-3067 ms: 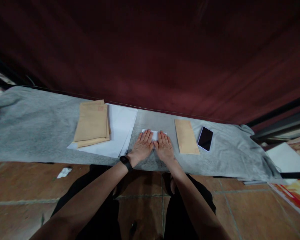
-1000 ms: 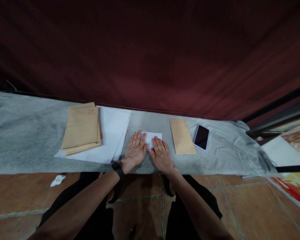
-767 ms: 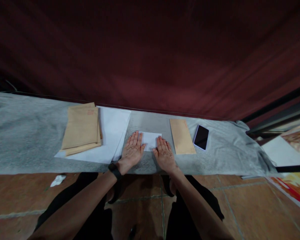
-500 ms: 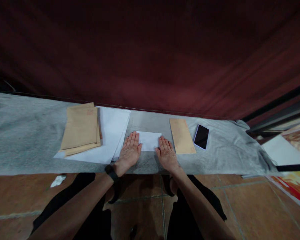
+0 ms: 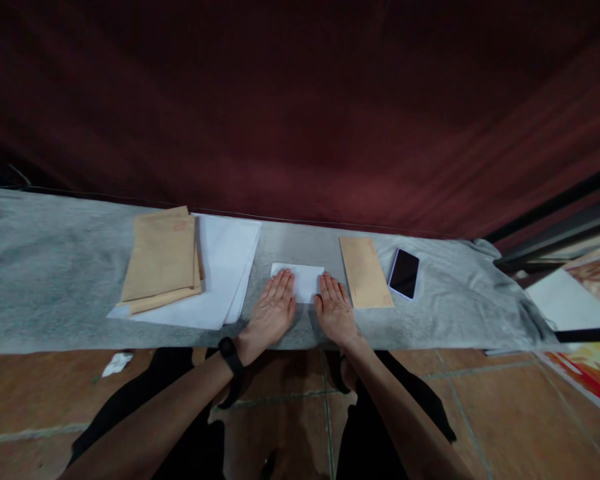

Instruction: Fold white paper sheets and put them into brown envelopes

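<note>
Now one left hand, one right hand, flat, empty, at one white paper.

Our left fingers hide part of the white paper; well left of them, red print is unreadably small; far to their right, a colourful sheet is cut off.

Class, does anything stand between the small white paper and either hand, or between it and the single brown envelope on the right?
Nothing visible separates the white paper from the left hand, partly over it, or the right hand, at its right edge. That right hand lies between paper and brown envelope.
</note>
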Motion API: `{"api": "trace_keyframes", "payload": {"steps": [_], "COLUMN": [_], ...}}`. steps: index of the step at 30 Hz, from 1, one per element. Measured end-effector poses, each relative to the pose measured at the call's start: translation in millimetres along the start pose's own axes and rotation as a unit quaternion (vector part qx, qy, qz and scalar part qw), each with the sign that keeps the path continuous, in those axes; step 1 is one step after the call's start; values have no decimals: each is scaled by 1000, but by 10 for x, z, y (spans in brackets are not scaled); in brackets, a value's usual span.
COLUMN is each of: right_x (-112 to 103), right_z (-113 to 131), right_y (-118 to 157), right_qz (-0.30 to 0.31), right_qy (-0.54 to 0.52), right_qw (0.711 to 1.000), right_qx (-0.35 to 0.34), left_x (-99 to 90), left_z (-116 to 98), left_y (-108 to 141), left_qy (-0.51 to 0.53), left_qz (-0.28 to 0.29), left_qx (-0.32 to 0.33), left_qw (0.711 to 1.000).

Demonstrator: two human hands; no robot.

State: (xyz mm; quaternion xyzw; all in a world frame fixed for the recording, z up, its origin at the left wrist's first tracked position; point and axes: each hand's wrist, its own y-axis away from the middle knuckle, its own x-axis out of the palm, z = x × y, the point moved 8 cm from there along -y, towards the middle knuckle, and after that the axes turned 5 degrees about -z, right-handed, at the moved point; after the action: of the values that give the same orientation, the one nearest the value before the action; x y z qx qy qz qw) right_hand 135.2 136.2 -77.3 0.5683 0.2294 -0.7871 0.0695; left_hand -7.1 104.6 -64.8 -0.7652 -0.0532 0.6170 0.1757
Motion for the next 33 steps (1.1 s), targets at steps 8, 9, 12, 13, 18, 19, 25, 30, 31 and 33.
{"api": "trace_keyframes", "payload": {"steps": [8, 9, 12, 13, 18, 19, 25, 30, 31, 33], "right_x": [-13, 5, 51, 58, 41, 33, 15, 20, 19, 17], "right_z": [467, 494, 465, 434, 274, 247, 151, 94, 83, 61], "right_y": [84, 105, 147, 156, 190, 195, 203, 197, 200, 208], "right_qz": [37, 42, 38, 33, 2, -3, 2, 17, 18, 20], "right_qy": [-74, -77, -65, -58, -23, -18, -5, -6, -7, -11], "right_qw": [991, 990, 992, 993, 995, 996, 997, 998, 998, 998], "right_qx": [-104, -110, -104, -101, -95, -91, -75, -67, -65, -62], "left_x": [176, 192, 203, 194, 101, 85, 21, -10, -17, -38], "left_z": [-373, -369, -334, -320, -205, -170, 11, 93, 108, 131], "left_y": [204, 217, 225, 220, 204, 207, 249, 273, 279, 286], "left_qy": [13, 8, -1, -1, 12, 13, 12, 21, 20, 17], "left_qz": [23, 25, 31, 32, 20, 15, -8, -10, -11, -14], "left_qx": [101, 104, 97, 93, 74, 69, 37, 10, 6, 3], "left_qw": [995, 994, 995, 995, 997, 997, 999, 1000, 1000, 1000]}}
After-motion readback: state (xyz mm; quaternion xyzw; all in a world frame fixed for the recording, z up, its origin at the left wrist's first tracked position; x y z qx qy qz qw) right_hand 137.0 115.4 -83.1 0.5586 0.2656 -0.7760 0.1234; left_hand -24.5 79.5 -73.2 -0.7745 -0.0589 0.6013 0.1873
